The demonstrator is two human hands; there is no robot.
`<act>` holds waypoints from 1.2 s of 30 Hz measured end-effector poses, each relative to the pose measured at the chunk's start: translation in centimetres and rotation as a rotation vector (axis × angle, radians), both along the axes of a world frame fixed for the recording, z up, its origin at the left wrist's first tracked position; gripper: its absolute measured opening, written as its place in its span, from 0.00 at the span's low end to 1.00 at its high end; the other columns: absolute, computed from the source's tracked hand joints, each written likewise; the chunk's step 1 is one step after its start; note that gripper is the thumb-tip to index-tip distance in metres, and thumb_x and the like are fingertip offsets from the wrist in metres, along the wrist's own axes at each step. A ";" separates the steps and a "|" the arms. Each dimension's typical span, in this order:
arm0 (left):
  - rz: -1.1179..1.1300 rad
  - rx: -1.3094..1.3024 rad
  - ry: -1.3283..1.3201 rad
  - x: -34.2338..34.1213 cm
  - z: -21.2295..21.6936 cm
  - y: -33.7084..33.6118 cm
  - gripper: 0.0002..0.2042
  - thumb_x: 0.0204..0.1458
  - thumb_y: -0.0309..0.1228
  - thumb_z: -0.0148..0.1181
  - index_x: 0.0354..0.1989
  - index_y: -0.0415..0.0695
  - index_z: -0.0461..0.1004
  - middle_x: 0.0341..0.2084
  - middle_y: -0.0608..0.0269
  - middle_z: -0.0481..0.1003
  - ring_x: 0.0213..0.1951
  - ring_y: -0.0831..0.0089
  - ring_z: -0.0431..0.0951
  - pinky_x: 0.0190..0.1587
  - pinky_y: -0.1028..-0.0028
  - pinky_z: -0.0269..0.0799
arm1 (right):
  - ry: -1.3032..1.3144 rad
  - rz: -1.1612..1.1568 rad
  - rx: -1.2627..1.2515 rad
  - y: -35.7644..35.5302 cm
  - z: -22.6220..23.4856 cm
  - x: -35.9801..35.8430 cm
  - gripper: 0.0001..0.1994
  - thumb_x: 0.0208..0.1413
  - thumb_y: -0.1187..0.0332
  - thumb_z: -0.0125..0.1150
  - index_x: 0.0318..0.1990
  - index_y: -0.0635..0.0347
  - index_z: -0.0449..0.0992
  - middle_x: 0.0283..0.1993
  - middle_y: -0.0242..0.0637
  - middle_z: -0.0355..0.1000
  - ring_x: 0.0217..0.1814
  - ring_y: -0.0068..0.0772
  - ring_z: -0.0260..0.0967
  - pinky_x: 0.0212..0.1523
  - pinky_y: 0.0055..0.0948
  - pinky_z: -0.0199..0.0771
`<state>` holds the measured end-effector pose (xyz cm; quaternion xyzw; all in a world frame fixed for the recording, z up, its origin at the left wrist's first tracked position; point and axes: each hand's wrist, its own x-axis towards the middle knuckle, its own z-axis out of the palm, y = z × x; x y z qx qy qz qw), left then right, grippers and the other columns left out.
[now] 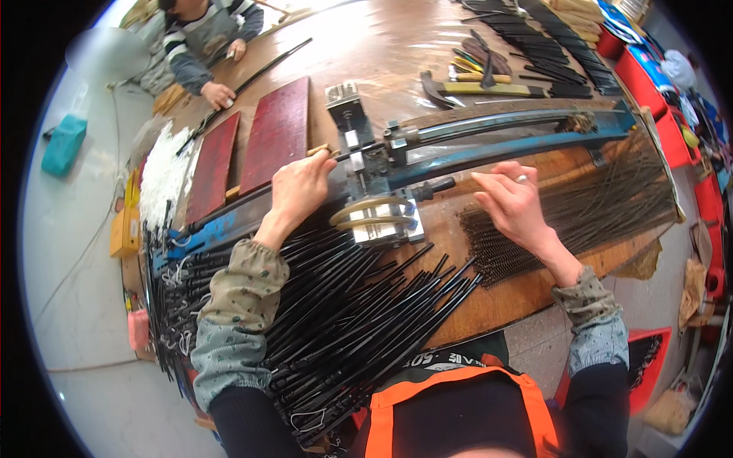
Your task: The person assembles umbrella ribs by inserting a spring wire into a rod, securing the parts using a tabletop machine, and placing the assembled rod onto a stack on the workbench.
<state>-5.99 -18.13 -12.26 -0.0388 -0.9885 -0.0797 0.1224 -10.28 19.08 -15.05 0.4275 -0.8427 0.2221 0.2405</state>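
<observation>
My left hand [300, 187] is closed at the left side of a metal clamping fixture [366, 172], beside a small tan piece [321, 149]; what its curled fingers hold is hidden. To the right of the fixture, my right hand [510, 200] has thumb and forefinger pinched together, and anything between them is too small to make out. A black crank handle [435, 188] points toward that hand, a short gap away. A brass-coloured round wheel [370, 211] sits at the fixture's near side. From the fixture a long blue steel rail [504, 153] runs right.
Many black rods [336, 298] lie piled at near left. Dark coiled wires [565, 210] spread at right. Behind are red boards [276, 130], a hammer [489, 88] and black strips [527, 38]. Across the table a co-worker [206, 46] handles a black rod [275, 62]. White scraps [162, 172] lie left.
</observation>
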 end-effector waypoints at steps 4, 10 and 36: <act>-0.002 0.019 0.048 0.1 -0.6 0.4 0.10 0.62 0.39 0.52 0.34 0.46 0.71 0.24 0.50 0.77 0.31 0.47 0.79 0.30 0.52 0.72 | -0.148 0.093 -0.059 -2.8 -1.2 -0.1 0.18 0.52 0.71 0.67 0.52 0.59 0.76 0.38 0.35 0.76 0.47 0.38 0.71 0.50 0.36 0.62; -0.060 -0.015 0.139 0.4 -0.8 0.2 0.10 0.62 0.37 0.52 0.32 0.44 0.68 0.24 0.51 0.75 0.30 0.49 0.78 0.30 0.55 0.70 | -0.406 0.218 -0.216 -4.5 -2.6 -1.2 0.13 0.52 0.76 0.65 0.45 0.64 0.75 0.35 0.44 0.73 0.42 0.48 0.72 0.42 0.39 0.70; -0.171 -0.163 -0.202 16.6 -5.1 10.9 0.11 0.45 0.25 0.57 0.39 0.42 0.74 0.31 0.61 0.71 0.38 0.65 0.73 0.39 0.68 0.69 | -0.640 0.344 0.418 -4.0 -2.0 2.9 0.06 0.54 0.73 0.59 0.38 0.63 0.74 0.38 0.46 0.73 0.43 0.52 0.73 0.42 0.41 0.73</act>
